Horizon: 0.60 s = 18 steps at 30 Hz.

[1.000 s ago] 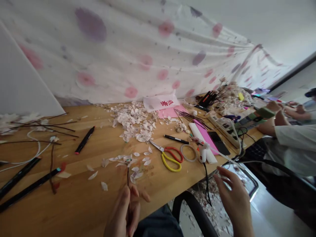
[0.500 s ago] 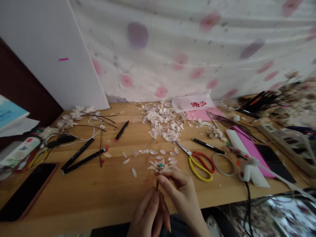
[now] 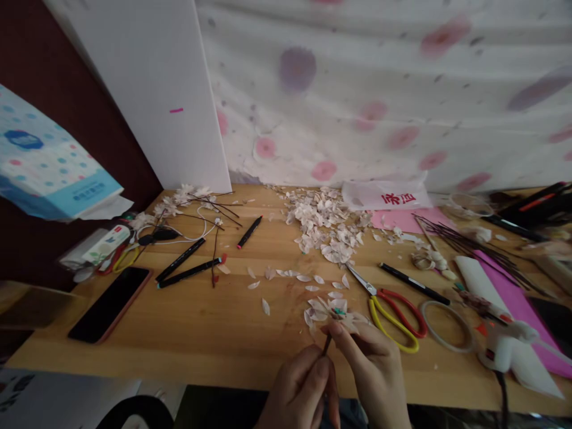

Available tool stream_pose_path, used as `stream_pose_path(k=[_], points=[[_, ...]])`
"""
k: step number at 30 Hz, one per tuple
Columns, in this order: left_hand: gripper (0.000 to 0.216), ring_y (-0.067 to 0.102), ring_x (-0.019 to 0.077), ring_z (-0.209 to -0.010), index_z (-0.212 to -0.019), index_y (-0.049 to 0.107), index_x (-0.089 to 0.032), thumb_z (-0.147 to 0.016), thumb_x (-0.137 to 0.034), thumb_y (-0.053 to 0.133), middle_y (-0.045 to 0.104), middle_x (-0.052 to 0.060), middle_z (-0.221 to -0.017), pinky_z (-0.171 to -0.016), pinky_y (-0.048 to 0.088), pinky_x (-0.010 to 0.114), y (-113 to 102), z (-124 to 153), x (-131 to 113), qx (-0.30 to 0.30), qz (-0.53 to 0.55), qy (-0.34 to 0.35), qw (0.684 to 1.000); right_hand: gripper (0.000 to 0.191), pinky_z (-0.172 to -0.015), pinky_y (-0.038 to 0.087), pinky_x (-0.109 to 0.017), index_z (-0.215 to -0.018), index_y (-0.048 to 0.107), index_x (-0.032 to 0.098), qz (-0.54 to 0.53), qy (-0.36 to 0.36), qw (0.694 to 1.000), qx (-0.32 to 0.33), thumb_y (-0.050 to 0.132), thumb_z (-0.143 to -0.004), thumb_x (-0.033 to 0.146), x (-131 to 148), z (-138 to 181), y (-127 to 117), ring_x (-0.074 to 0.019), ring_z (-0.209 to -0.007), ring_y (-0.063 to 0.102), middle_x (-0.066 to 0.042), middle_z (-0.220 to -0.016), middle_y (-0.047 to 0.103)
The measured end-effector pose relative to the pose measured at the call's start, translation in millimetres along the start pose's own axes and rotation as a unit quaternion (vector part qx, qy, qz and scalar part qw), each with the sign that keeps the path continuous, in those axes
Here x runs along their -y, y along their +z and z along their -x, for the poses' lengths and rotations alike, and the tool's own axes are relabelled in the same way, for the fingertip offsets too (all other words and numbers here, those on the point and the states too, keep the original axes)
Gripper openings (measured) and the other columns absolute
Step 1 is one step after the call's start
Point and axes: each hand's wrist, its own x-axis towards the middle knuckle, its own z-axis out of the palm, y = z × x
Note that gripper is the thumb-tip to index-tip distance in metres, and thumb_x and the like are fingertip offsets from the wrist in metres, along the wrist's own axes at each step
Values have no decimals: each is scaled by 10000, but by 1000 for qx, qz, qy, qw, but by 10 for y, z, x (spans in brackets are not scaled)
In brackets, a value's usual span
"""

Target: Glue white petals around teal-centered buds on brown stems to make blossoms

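Note:
A handmade flower [image 3: 319, 311] with pale petals and a green centre stands on a thin dark stem [image 3: 327, 344] near the table's front edge. My left hand [image 3: 300, 381] is closed around the lower stem. Just under the petals, my right hand [image 3: 370, 357] pinches the upper stem, thumb and fingertips close to the flower's base; its fingers partly cover the petals. Loose single petals [image 3: 304, 278] lie in rows on the wood just beyond the flower. Scissors [image 3: 397, 319] with yellow and red handles rest to the right of my right hand.
A heap of pale petals [image 3: 319, 214] lies at the back. Markers [image 3: 190, 273] and a phone [image 3: 109, 305] are on the left. To the right are a black pen [image 3: 413, 282], a clear ring [image 3: 447, 326], a glue gun [image 3: 498, 345] with its cord, and dark stems [image 3: 465, 244].
The view has swung left, so the table's things sit further right and a tissue pack shows at left. Both hands keep hold of the flower's stem; the flower looks slightly turned.

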Motion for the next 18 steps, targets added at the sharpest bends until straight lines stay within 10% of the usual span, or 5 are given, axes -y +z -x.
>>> stream_pose_path(k=[18], points=[[527, 129, 16, -265, -722, 555, -226, -828, -702, 755, 420, -118, -388, -296, 151, 149, -172, 54, 151, 74, 254, -52, 963, 150, -649, 577, -277, -910, 865, 249, -79, 57, 993, 61, 758, -893, 353, -22, 95, 170, -201, -713, 720, -61, -797, 794]])
